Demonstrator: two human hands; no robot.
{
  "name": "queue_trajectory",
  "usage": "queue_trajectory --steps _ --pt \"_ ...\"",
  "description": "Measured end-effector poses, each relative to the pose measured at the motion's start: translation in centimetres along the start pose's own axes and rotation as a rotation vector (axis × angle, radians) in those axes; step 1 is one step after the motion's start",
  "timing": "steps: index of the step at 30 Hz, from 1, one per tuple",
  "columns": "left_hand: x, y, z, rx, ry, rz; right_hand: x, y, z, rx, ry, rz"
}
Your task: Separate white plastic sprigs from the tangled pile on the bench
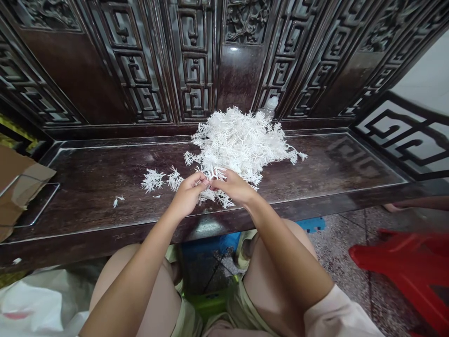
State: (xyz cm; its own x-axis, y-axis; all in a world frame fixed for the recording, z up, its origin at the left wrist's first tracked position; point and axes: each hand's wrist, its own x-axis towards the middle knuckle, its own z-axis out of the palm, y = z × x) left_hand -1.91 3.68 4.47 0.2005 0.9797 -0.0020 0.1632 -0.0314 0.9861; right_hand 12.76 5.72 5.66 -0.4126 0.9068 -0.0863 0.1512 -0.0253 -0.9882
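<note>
A large heap of white branching plastic pieces (242,138) lies on the dark wooden bench (101,173). At its front edge, my left hand (191,189) and my right hand (233,185) meet, fingertips nearly touching. Both are closed in a pinch on a white sprig (216,174); its lower part is partly hidden by the fingers. More white pieces hang just below my hands at the bench's front. Left of my left hand lie two loose white clusters (153,180), and farther left a small white scrap (118,201).
A clear bottle with a white cap (271,104) stands behind the heap. Carved wooden panels form the bench's back. A cardboard box (21,187) with a metal wire frame is at the left end. A red stool (403,262) stands on the floor at right, near another person's limb.
</note>
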Motion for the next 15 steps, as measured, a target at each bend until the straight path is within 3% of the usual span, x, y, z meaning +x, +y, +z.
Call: queue_trajectory --steps 6,11,15 --pt "0.07 0.31 -0.24 0.107 0.035 0.002 0.19 0.08 0.56 -0.105 0.044 -0.013" --pt "0.14 -0.15 -0.63 0.123 -0.097 -0.017 0.03 -0.09 0.2 -0.217 -0.012 -0.068" --pt "-0.17 -0.03 -0.42 0.284 -0.078 0.018 -0.37 -0.36 -0.31 -0.374 0.005 -0.15"
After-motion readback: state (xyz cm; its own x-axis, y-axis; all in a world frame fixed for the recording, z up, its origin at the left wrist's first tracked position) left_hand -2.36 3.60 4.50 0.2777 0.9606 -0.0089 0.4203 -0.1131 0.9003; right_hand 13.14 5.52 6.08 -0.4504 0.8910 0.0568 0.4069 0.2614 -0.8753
